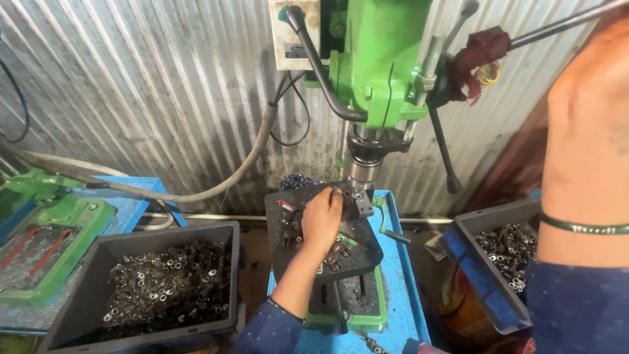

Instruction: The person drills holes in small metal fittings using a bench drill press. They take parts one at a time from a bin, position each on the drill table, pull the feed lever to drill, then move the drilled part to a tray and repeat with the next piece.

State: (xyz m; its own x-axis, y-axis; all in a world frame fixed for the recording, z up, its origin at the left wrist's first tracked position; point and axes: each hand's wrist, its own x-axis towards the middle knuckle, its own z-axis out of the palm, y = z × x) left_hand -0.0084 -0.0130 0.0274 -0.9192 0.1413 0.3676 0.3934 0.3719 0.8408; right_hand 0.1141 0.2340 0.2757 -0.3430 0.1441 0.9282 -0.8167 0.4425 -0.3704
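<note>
Reaching toward twelve o'clock, the left hand (322,217) rests on the dark drill table (308,262) of the green drill press (383,59), its fingers (335,195) curled together around a small metal part (347,195) that sits in the fixture block (362,206) directly under the spindle (362,167). The right hand (590,124) is raised at two o'clock, close to the camera, at the feed lever (557,27); whether its fingers are closed on the lever cannot be told. A grey bin (78,308) of small metal parts stands at eight o'clock from the left hand, and a second grey bin (488,278) of similar parts at three o'clock. Corrugated sheet metal (131,85) forms the wall behind the machine.
</note>
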